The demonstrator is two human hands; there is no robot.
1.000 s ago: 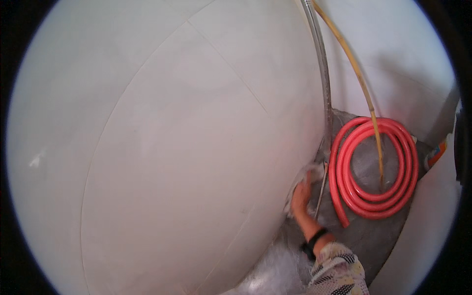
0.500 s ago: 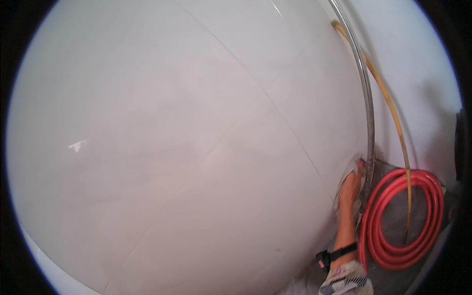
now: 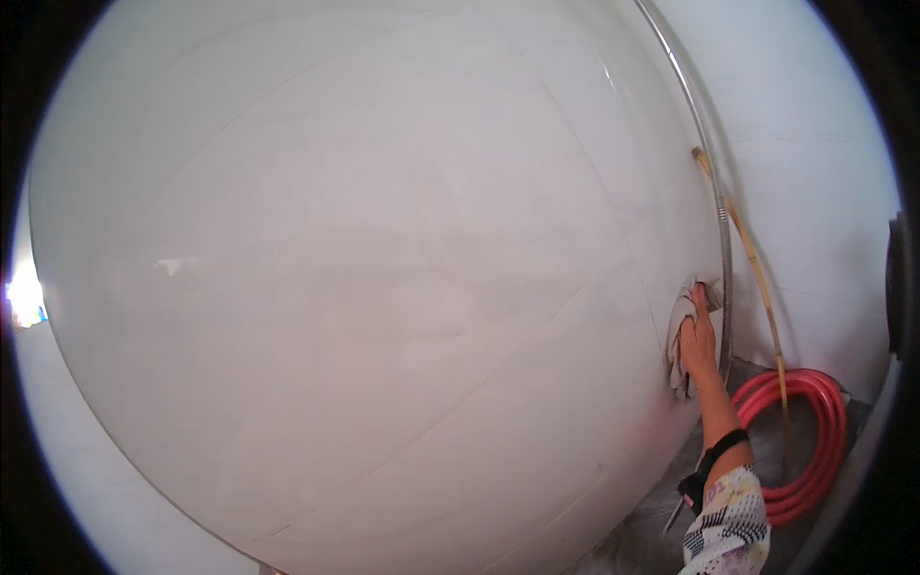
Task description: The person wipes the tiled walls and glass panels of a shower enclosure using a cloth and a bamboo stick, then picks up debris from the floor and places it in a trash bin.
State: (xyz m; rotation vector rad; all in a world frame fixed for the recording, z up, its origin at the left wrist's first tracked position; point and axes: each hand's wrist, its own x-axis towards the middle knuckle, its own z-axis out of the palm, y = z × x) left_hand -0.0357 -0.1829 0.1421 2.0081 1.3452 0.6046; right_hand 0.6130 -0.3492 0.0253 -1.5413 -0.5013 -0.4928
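- Fingers [image 3: 701, 295] of the right hand [image 3: 701, 347] are closed on a bunched grey-beige cloth [image 3: 678, 331], which lies against the glossy white wall [image 3: 412, 316] near its right-hand edge; the left hand is out of view.
- Crumpled as it is, the cloth probably rubs unevenly; folding it into a flat pad and spreading the palm would likely press more evenly.
- Short, overlapping strokes should suit this narrow strip, with extra passes along the thin joint lines.
- Just right of the cloth runs a grey metal pipe [image 3: 725, 264]; whether they touch I cannot tell. Best keep the knuckles off it and work the cloth's edge in behind.
- Beyond it leans a yellowish stick [image 3: 760, 273], its lower end by a coiled red hose [image 3: 832, 450]; mind the footing there.
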